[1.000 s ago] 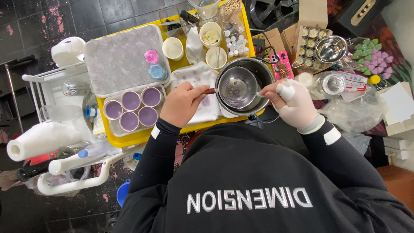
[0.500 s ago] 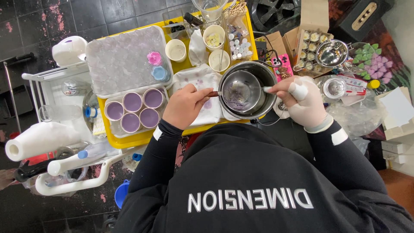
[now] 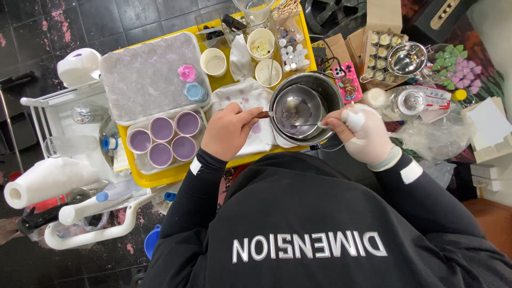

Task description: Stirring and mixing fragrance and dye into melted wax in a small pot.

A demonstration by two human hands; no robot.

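Both hands remain at the metal pot, barely shifted.

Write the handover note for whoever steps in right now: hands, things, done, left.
Left hand: bare, grips the handle of the small metal pot.
Right hand: gloved, holds a thin stirrer reaching into that pot.
The pot sits inside the larger metal pot on the yellow tray.
Done: four cups hold purple fill.
Left: purple residue is in the small pot.
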